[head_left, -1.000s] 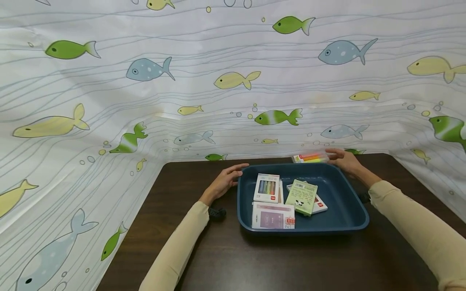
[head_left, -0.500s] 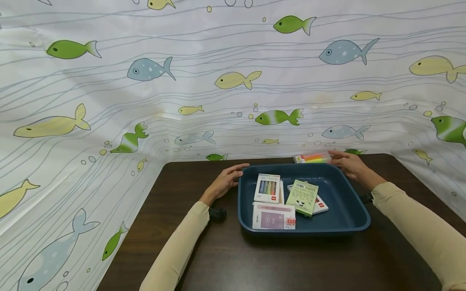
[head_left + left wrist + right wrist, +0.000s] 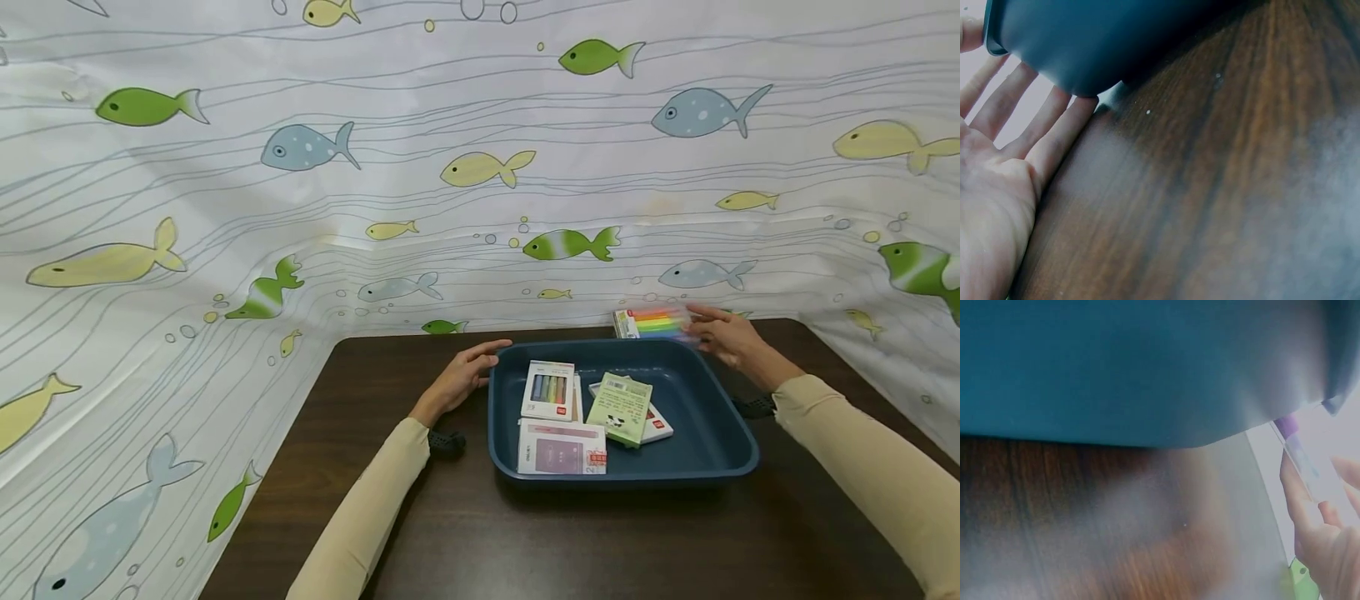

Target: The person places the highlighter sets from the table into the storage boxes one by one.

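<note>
My right hand [image 3: 729, 337] grips the right end of a clear pack of highlighters [image 3: 651, 322], just behind the far right corner of a blue bin [image 3: 701, 417]. Purple and pale pens show through the pack [image 3: 1304, 453] in the right wrist view. At the bin's far left corner is my left hand [image 3: 462, 379]. Its extended fingers touch the outer wall of the bin [image 3: 1104, 44] in the left wrist view. Inside the bin lie a white box with a coloured window [image 3: 549, 389], a white and purple box [image 3: 561, 447], and a green box [image 3: 619, 408] over another white box [image 3: 657, 426].
The bin stands on a dark wooden table [image 3: 420, 517]. A white cloth with printed fish [image 3: 480, 250] hangs behind the table and along its left side. Black straps [image 3: 447, 442] circle both wrists.
My right hand has lifted the highlighter pack slightly and moved it a little to the right, so more of it shows above the bin's rim. My left hand stays at the bin.
</note>
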A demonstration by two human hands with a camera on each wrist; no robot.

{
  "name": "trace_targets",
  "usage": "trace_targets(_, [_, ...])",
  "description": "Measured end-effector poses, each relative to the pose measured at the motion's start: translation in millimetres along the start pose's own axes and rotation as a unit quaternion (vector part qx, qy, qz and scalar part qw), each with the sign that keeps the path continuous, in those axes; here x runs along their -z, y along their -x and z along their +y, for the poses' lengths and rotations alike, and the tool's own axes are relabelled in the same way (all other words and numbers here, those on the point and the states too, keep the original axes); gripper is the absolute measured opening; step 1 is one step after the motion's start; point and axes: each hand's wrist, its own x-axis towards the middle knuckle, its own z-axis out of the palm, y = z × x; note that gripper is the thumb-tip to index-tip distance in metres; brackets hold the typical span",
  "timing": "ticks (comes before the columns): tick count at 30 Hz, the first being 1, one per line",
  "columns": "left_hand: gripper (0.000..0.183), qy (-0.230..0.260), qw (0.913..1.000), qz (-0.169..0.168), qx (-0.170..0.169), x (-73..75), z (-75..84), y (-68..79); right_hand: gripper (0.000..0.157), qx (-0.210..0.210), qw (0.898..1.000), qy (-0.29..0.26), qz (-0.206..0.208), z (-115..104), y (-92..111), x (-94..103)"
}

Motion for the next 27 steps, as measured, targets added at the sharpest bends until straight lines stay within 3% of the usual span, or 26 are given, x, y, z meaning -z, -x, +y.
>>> trace_targets(18, [0.043,0.004,1.0000,0.003,0.003,-1.0,-0.8,0.5,0.077,-0.008,0.992,-0.121,0.039,-20.0,10.5,0.0])
trace_targets(27, [0.043,0.004,1.0000,0.007,0.003,-0.4,0.9,0.7,0.078,-0.029,0.992,-0.114,0.037,-25.8,14.2,0.6])
